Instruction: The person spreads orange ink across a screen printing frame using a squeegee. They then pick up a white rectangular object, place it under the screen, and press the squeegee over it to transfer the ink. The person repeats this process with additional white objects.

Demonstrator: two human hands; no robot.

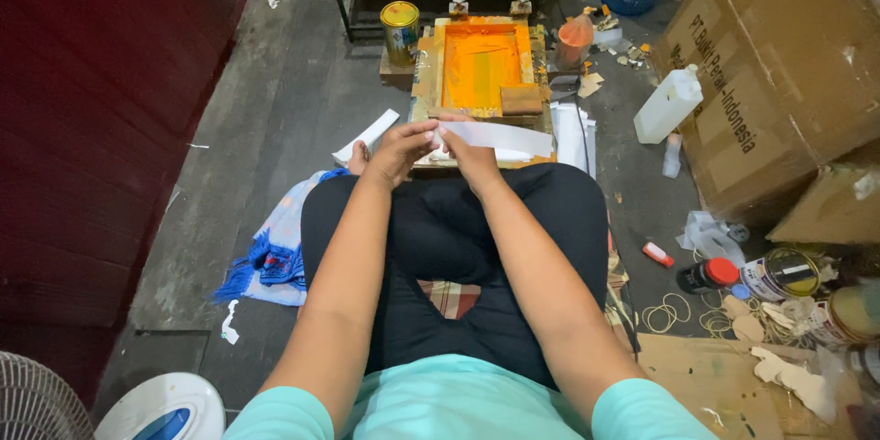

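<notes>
Both hands met over the lap: the left hand (pixel 396 151) and right hand (pixel 469 154) pinched a white paper strip (pixel 500 137) with closed fingers, holding it level above the near edge of the orange-inked printing frame (pixel 478 66) on the floor (pixel 275 119).

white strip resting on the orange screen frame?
No. Both hands, left hand and right hand, hold the white strip up just in front of the frame.
</notes>
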